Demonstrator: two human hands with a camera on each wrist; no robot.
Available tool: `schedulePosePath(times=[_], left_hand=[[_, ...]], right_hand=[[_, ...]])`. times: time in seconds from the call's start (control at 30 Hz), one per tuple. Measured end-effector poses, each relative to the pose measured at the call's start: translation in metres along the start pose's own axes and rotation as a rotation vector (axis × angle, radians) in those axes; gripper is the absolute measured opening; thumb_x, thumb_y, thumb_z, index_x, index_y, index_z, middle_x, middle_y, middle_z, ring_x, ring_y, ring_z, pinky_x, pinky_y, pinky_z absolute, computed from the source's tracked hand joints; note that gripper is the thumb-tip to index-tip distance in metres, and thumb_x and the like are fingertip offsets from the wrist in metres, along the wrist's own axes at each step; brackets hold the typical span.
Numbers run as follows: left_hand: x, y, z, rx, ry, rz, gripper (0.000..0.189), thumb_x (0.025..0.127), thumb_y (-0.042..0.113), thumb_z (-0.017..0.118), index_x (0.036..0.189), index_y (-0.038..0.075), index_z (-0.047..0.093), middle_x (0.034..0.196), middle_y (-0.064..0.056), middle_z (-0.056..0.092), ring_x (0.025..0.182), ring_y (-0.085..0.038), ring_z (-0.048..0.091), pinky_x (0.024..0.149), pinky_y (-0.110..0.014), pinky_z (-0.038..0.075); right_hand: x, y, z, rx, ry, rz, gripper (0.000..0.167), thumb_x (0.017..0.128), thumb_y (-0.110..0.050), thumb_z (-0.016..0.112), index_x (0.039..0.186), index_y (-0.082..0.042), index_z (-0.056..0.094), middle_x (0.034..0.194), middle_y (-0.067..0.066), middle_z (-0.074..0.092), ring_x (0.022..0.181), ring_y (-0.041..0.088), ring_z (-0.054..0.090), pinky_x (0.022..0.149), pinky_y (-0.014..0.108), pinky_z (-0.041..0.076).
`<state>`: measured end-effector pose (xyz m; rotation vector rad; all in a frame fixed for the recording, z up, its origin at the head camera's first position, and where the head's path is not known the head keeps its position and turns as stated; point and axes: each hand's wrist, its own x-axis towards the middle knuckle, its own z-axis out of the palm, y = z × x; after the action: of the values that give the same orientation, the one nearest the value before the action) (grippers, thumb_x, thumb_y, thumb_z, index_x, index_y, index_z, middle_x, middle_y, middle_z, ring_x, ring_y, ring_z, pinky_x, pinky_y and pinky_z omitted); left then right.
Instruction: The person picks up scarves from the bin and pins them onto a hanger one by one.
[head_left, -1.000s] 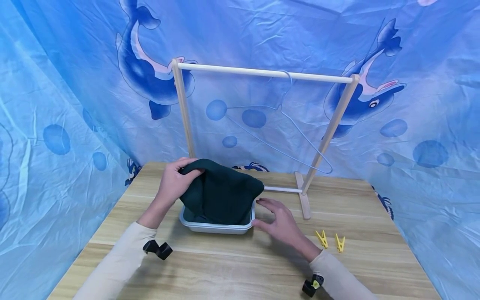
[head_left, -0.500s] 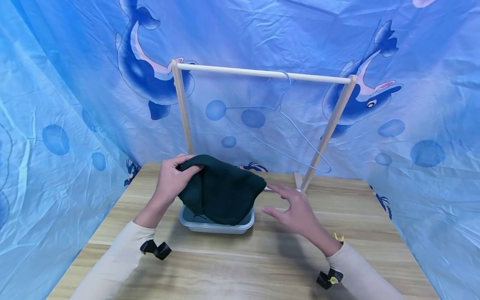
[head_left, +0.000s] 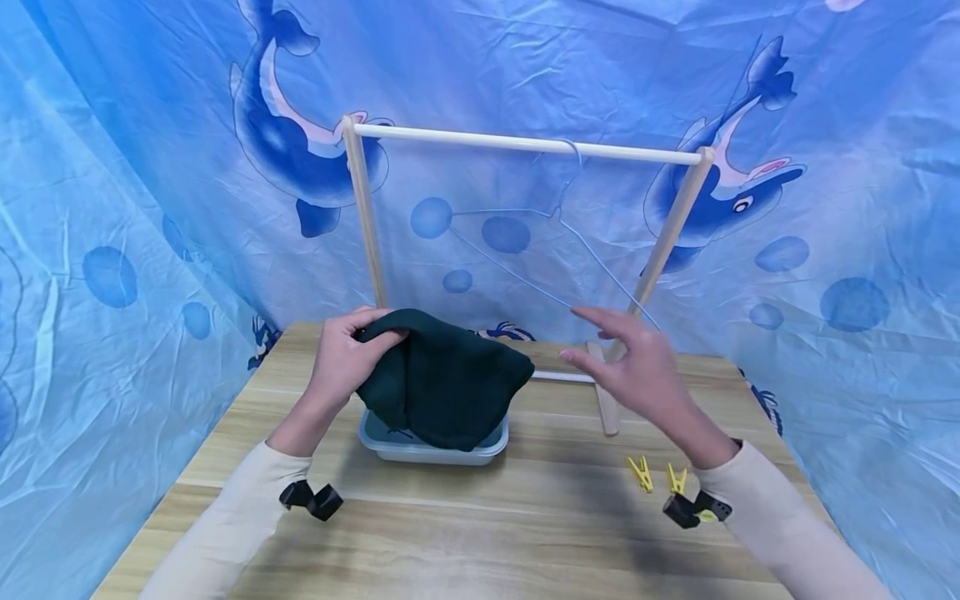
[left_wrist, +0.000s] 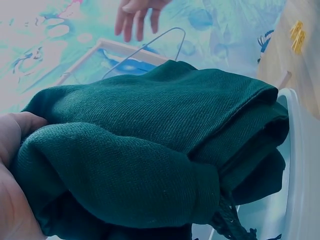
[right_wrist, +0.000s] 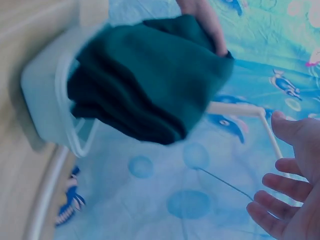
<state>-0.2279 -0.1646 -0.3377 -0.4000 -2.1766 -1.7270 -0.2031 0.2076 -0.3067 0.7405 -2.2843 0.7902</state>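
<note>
My left hand [head_left: 347, 354] grips one end of a folded dark green scarf [head_left: 450, 383], thumb in front and fingers behind it. Dark fringe [left_wrist: 231, 220] hangs from the scarf's edge in the left wrist view. The bundle is lifted over a pale plastic basin [head_left: 435, 455], its lower part overlapping the rim. My right hand [head_left: 637, 358] is raised to the right of the scarf, apart from it, with fingers extended and nothing held. In the head view it covers part of a light blue wire hanger [head_left: 560, 212]; whether it touches the wire, I cannot tell.
A small wooden rack [head_left: 465, 138] stands at the back of the wooden table [head_left: 450, 533], the hanger hooked on its top bar. Two yellow clothespins [head_left: 640, 473] lie at the right, close to my right wrist. A blue dolphin-print curtain [head_left: 112, 167] surrounds the table.
My right hand has moved from beside the basin up and to the right, toward the hanger. My left hand has raised the scarf slightly and then kept still.
</note>
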Motion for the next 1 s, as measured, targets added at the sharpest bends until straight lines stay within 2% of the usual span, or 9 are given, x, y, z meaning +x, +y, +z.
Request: schedulePosePath(times=[0.17, 0.37, 0.43, 0.6, 0.77, 0.83, 0.93, 1.0], left_hand=[[0.0, 0.0, 0.0, 0.01, -0.002, -0.001, 0.03, 0.093, 0.023, 0.078, 0.115, 0.004, 0.077, 0.102, 0.0, 0.071, 0.098, -0.02, 0.063, 0.083, -0.024, 0.054], [0.0, -0.001, 0.002, 0.006, -0.01, 0.0, 0.029, 0.092, 0.023, 0.079, 0.114, 0.005, 0.078, 0.101, -0.001, 0.07, 0.097, -0.02, 0.063, 0.082, -0.025, 0.053], [0.0, -0.002, 0.002, -0.001, -0.011, 0.001, 0.028, 0.092, 0.023, 0.079, 0.114, 0.005, 0.078, 0.1, -0.002, 0.07, 0.096, -0.02, 0.063, 0.082, -0.025, 0.053], [-0.001, -0.003, 0.005, -0.01, -0.015, -0.001, 0.027, 0.092, 0.022, 0.079, 0.113, 0.004, 0.078, 0.1, -0.002, 0.07, 0.097, -0.021, 0.062, 0.082, -0.025, 0.053], [-0.001, -0.002, 0.008, -0.021, -0.02, -0.002, 0.027, 0.092, 0.021, 0.079, 0.113, 0.004, 0.078, 0.102, -0.002, 0.071, 0.099, -0.022, 0.061, 0.083, -0.026, 0.054], [-0.001, -0.001, 0.009, -0.024, -0.022, -0.002, 0.027, 0.092, 0.021, 0.079, 0.114, 0.004, 0.078, 0.103, -0.002, 0.071, 0.1, -0.022, 0.061, 0.083, -0.026, 0.054], [0.0, 0.0, 0.01, -0.028, -0.021, -0.008, 0.028, 0.091, 0.02, 0.079, 0.114, 0.004, 0.078, 0.103, -0.002, 0.071, 0.1, -0.022, 0.061, 0.083, -0.026, 0.054], [0.0, 0.0, 0.011, -0.029, -0.019, -0.009, 0.028, 0.091, 0.021, 0.08, 0.114, 0.004, 0.078, 0.104, -0.001, 0.071, 0.101, -0.021, 0.061, 0.084, -0.025, 0.054]], right_hand=[[0.019, 0.009, -0.016, -0.024, 0.087, 0.004, 0.051, 0.08, -0.023, 0.089, 0.127, -0.009, 0.073, 0.125, 0.015, 0.072, 0.109, 0.034, 0.067, 0.081, 0.051, 0.058], [0.032, 0.027, -0.028, -0.06, 0.135, 0.1, 0.048, 0.085, -0.03, 0.085, 0.128, -0.01, 0.073, 0.128, 0.017, 0.07, 0.101, 0.038, 0.068, 0.088, 0.058, 0.052], [0.034, 0.033, -0.029, -0.042, 0.136, 0.133, 0.047, 0.087, -0.031, 0.084, 0.128, -0.01, 0.073, 0.129, 0.016, 0.069, 0.1, 0.039, 0.069, 0.09, 0.059, 0.053], [0.038, 0.045, -0.028, 0.028, 0.115, 0.246, 0.048, 0.09, -0.034, 0.081, 0.13, -0.01, 0.072, 0.129, 0.016, 0.069, 0.111, 0.038, 0.069, 0.092, 0.057, 0.055], [0.037, 0.053, -0.025, 0.063, 0.072, 0.339, 0.052, 0.092, -0.039, 0.077, 0.133, -0.008, 0.069, 0.121, 0.019, 0.072, 0.102, 0.037, 0.072, 0.086, 0.054, 0.057], [0.037, 0.057, -0.023, 0.066, 0.054, 0.358, 0.052, 0.094, -0.04, 0.075, 0.134, -0.008, 0.068, 0.12, 0.019, 0.072, 0.1, 0.037, 0.073, 0.085, 0.048, 0.059], [0.036, 0.062, -0.021, 0.065, 0.047, 0.359, 0.048, 0.095, -0.037, 0.074, 0.133, -0.008, 0.069, 0.116, 0.018, 0.074, 0.099, 0.035, 0.073, 0.08, 0.027, 0.059], [0.035, 0.065, -0.02, 0.058, 0.05, 0.347, 0.043, 0.096, -0.033, 0.073, 0.131, -0.008, 0.07, 0.111, 0.018, 0.075, 0.097, 0.034, 0.073, 0.073, 0.015, 0.053]])
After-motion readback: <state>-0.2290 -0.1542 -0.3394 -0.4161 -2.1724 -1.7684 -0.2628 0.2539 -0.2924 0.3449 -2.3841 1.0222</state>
